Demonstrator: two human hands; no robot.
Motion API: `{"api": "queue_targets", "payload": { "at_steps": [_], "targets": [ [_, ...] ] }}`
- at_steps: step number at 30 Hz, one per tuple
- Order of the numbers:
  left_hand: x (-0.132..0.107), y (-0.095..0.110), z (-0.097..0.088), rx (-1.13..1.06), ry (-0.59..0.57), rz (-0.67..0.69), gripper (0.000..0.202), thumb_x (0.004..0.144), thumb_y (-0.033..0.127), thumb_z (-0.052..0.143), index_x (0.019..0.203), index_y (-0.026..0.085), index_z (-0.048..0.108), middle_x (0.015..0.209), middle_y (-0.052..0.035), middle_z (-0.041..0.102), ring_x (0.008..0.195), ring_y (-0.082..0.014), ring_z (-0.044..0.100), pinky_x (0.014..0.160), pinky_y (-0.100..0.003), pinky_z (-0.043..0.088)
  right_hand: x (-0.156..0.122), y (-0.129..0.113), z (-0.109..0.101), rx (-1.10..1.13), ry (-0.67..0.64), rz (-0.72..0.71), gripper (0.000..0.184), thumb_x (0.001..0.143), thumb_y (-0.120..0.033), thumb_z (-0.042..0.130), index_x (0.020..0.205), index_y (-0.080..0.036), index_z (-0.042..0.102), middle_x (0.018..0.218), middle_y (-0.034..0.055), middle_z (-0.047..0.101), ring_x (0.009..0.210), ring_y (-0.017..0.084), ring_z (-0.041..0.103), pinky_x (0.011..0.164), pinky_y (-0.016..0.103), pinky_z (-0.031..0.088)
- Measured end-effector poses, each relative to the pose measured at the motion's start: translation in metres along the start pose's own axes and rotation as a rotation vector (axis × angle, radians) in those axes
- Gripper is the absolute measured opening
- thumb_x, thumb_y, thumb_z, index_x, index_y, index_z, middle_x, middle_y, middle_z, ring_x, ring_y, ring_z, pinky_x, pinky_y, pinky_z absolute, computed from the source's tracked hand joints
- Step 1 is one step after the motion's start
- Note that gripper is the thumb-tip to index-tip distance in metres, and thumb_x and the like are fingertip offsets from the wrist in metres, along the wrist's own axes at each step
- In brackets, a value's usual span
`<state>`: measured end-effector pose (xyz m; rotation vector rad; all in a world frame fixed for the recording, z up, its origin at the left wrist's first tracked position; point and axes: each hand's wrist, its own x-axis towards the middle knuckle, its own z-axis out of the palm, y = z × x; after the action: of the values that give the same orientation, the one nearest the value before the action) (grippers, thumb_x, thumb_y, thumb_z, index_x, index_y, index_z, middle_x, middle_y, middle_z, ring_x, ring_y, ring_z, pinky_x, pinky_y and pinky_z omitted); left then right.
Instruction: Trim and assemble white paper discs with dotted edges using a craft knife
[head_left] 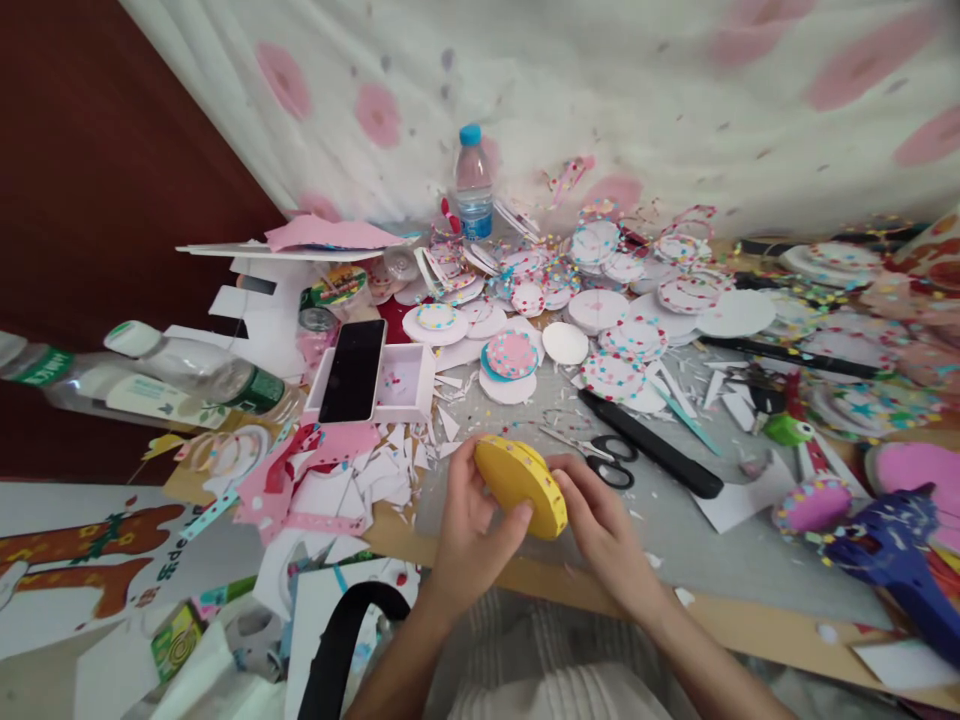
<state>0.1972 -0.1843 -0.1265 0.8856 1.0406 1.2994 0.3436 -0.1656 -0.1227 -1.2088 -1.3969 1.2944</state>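
A round yellow disc (517,488) with small star-like dots along its rim is tilted up between my two hands, above the near edge of the table. My left hand (476,525) grips it from the left, thumb lying across its flat face. On the other side, my right hand (600,520) has its fingers closed at the disc's right edge. Just beyond them lie scissors (611,460) with black handles and a long black tool (652,445). White paper scraps (386,470) are scattered to the left of my hands.
Piles of white discs (600,310) edged with coloured dots fill the back. A phone (354,370) rests on a white box (405,385). Bottles (202,370) lie at left; a water bottle (473,185) stands behind. At right is a blue glue gun (892,550).
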Motion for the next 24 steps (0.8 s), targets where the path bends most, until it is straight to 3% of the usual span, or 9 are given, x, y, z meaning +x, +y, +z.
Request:
{"api": "queue_targets", "payload": {
  "at_steps": [6,11,15,18,24],
  "targets": [
    [-0.005,0.011,0.006,-0.057,-0.101,-0.070,0.079,0.065,0.032,0.084,0.129,0.030,0.037,0.135,-0.0097,0.047,0.120,-0.0273,0.053,0.100,-0.041,0.047,-0.008,-0.001,-0.007,-0.118,-0.112,-0.119,0.028,0.098,-0.037,0.048,0.121,-0.024,0.054,0.109,0.0077,0.064,0.098,0.020,0.063,0.085,0.034,0.052],
    [-0.007,0.016,0.008,-0.132,-0.125,-0.097,0.060,0.078,0.042,0.072,0.127,0.029,0.041,0.121,-0.0066,0.055,0.102,-0.0226,0.061,0.089,-0.039,0.052,-0.013,-0.004,-0.011,-0.181,-0.231,-0.196,0.056,0.094,-0.030,0.056,0.144,-0.029,0.031,0.135,0.0100,0.054,0.117,0.022,0.056,0.095,0.036,0.051],
    [-0.009,0.012,0.001,-0.179,-0.229,-0.111,0.059,0.082,0.045,0.065,0.132,0.031,0.037,0.131,-0.0080,0.050,0.122,-0.0309,0.053,0.095,-0.045,0.050,-0.014,-0.017,-0.012,-0.388,-0.267,-0.349,0.045,0.096,-0.024,0.050,0.139,-0.026,0.039,0.125,0.0099,0.060,0.109,0.021,0.059,0.095,0.037,0.050],
    [-0.009,0.007,-0.003,-0.190,-0.208,-0.055,0.059,0.081,0.047,0.065,0.132,0.030,0.040,0.141,-0.0074,0.044,0.132,-0.0351,0.043,0.105,-0.050,0.043,-0.012,-0.022,-0.010,-0.460,-0.250,-0.443,0.041,0.097,-0.019,0.045,0.138,-0.023,0.041,0.121,0.0106,0.062,0.113,0.021,0.057,0.098,0.038,0.047],
    [-0.008,0.002,-0.003,-0.213,-0.179,-0.039,0.056,0.083,0.043,0.063,0.132,0.030,0.041,0.144,-0.0070,0.042,0.135,-0.0341,0.042,0.112,-0.053,0.036,-0.010,-0.016,-0.005,-0.519,-0.209,-0.462,0.044,0.097,-0.015,0.040,0.141,-0.021,0.039,0.127,0.0117,0.060,0.115,0.022,0.056,0.098,0.038,0.047]
  ]
}}
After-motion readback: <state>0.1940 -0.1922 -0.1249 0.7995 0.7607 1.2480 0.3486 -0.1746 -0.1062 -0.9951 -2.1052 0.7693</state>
